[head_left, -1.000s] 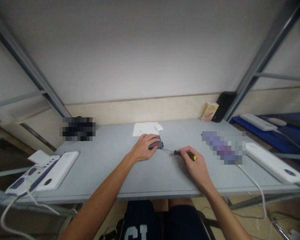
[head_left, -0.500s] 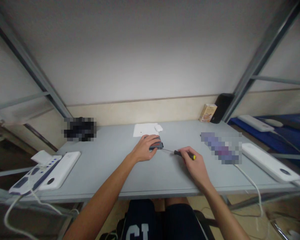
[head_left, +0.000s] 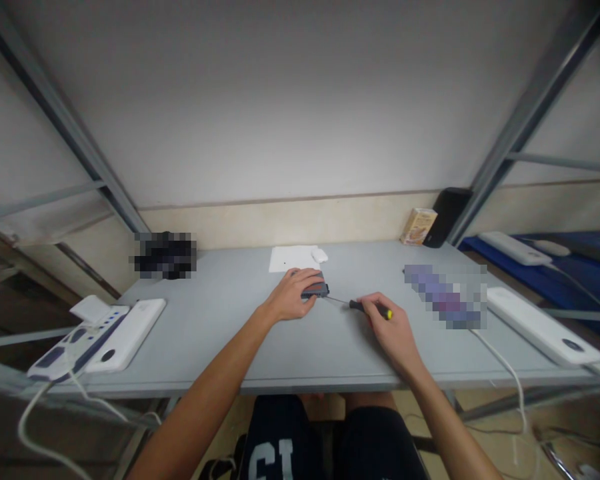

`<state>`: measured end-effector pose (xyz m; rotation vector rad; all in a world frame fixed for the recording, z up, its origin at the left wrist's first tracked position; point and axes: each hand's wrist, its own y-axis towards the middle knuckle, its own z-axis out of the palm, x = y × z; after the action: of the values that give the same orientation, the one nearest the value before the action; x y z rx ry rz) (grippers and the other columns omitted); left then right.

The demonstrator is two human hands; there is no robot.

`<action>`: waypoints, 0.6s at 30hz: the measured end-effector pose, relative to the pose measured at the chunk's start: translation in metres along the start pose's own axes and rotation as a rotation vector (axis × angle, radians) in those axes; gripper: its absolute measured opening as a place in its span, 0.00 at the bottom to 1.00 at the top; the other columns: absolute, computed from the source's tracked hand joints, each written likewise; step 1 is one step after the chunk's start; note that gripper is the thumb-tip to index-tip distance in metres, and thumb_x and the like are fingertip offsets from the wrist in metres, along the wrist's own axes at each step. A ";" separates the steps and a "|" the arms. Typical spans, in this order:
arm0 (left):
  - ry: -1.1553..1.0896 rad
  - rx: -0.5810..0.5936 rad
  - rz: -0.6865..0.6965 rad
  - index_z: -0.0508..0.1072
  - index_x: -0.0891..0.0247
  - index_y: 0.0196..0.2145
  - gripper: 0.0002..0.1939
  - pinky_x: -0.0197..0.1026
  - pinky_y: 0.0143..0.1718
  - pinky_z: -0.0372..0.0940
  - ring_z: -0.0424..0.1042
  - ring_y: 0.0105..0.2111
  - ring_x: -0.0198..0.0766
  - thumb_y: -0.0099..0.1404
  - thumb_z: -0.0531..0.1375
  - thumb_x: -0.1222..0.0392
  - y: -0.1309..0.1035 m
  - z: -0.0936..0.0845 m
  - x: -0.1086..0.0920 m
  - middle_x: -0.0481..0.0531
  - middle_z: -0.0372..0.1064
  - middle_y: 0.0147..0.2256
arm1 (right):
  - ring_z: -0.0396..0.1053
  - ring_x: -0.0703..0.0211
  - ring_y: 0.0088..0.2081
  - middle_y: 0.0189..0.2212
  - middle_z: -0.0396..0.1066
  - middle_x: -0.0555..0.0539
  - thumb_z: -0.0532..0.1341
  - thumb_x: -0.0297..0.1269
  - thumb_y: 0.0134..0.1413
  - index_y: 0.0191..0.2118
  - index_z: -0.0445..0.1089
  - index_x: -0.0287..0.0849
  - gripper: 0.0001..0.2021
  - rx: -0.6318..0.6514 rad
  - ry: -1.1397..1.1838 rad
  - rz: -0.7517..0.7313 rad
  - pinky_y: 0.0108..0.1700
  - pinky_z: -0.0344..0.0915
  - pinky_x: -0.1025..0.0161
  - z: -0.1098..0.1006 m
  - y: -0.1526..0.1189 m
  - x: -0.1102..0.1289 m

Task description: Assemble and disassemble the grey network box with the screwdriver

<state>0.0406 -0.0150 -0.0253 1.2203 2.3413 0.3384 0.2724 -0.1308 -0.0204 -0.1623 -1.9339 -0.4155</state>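
On the grey desk (head_left: pixel 220 333), a small dark grey box-shaped device (head_left: pixel 320 291) with reddish patches lies under my left hand (head_left: pixel 294 293). The fingers wrap over its top and the thumb presses its near side, so much of it is hidden. My right hand (head_left: pixel 384 320) is closed round the handle of a screwdriver (head_left: pixel 358 305), black with a yellow end. Its thin shaft points left, and the tip is at the device's right end; whether it touches a screw is too small to tell.
White paper (head_left: pixel 290 259) with a small dark speck and a small white object (head_left: pixel 320 255) lie behind the device. A power strip (head_left: pixel 75 347) and white lamp-like bar (head_left: pixel 130 337) are at left. At right are a blurred-out object (head_left: pixel 443 297), long white bar (head_left: pixel 540 327) and small box (head_left: pixel 419 227).
The whole view has shifted slightly. Both hands keep the same hold, with the screwdriver tip still at the device's right end.
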 end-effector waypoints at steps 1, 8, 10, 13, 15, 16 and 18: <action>0.000 0.005 -0.004 0.71 0.56 0.57 0.23 0.53 0.65 0.52 0.63 0.64 0.47 0.64 0.60 0.62 0.000 0.000 0.000 0.54 0.67 0.61 | 0.68 0.54 0.28 0.21 0.70 0.49 0.60 0.47 0.59 0.34 0.77 0.43 0.14 0.001 -0.001 -0.003 0.32 0.60 0.60 0.000 0.000 0.000; 0.008 0.006 -0.011 0.71 0.56 0.57 0.21 0.53 0.65 0.52 0.63 0.64 0.47 0.66 0.60 0.59 0.000 0.000 0.000 0.55 0.67 0.62 | 0.65 0.57 0.26 0.24 0.73 0.49 0.60 0.46 0.59 0.34 0.76 0.42 0.14 0.005 0.008 0.010 0.31 0.59 0.61 0.001 -0.001 0.000; 0.014 0.001 -0.007 0.71 0.56 0.57 0.20 0.53 0.65 0.53 0.63 0.64 0.47 0.67 0.60 0.57 0.001 0.000 0.000 0.55 0.68 0.61 | 0.66 0.57 0.27 0.26 0.75 0.49 0.60 0.46 0.59 0.33 0.76 0.42 0.13 0.005 0.001 0.006 0.31 0.59 0.61 0.001 -0.001 0.000; 0.025 0.004 0.001 0.72 0.56 0.56 0.18 0.53 0.64 0.54 0.64 0.63 0.47 0.69 0.59 0.57 0.003 0.001 0.000 0.55 0.68 0.60 | 0.67 0.56 0.29 0.28 0.76 0.48 0.59 0.45 0.59 0.33 0.75 0.42 0.13 0.012 -0.006 -0.005 0.34 0.60 0.61 0.000 0.000 -0.002; 0.033 0.006 0.008 0.73 0.55 0.56 0.18 0.53 0.63 0.56 0.64 0.62 0.47 0.69 0.59 0.57 0.003 0.001 -0.001 0.55 0.68 0.60 | 0.68 0.56 0.30 0.28 0.76 0.48 0.59 0.45 0.59 0.33 0.75 0.43 0.13 0.015 -0.004 -0.006 0.34 0.60 0.61 0.000 0.000 -0.002; 0.038 0.003 0.009 0.73 0.55 0.56 0.18 0.53 0.62 0.57 0.65 0.61 0.48 0.69 0.59 0.57 0.004 0.001 -0.001 0.55 0.68 0.60 | 0.68 0.56 0.30 0.28 0.75 0.48 0.59 0.45 0.59 0.33 0.76 0.43 0.13 0.011 -0.004 -0.007 0.34 0.60 0.61 0.000 0.000 -0.001; 0.049 -0.007 0.001 0.73 0.53 0.55 0.18 0.54 0.61 0.58 0.66 0.59 0.49 0.69 0.60 0.57 0.004 0.001 -0.002 0.55 0.69 0.59 | 0.67 0.56 0.29 0.27 0.75 0.48 0.59 0.45 0.59 0.33 0.76 0.43 0.13 0.000 -0.003 -0.007 0.34 0.60 0.61 0.001 0.000 -0.001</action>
<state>0.0448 -0.0142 -0.0243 1.2225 2.3791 0.3813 0.2723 -0.1303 -0.0217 -0.1563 -1.9378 -0.4205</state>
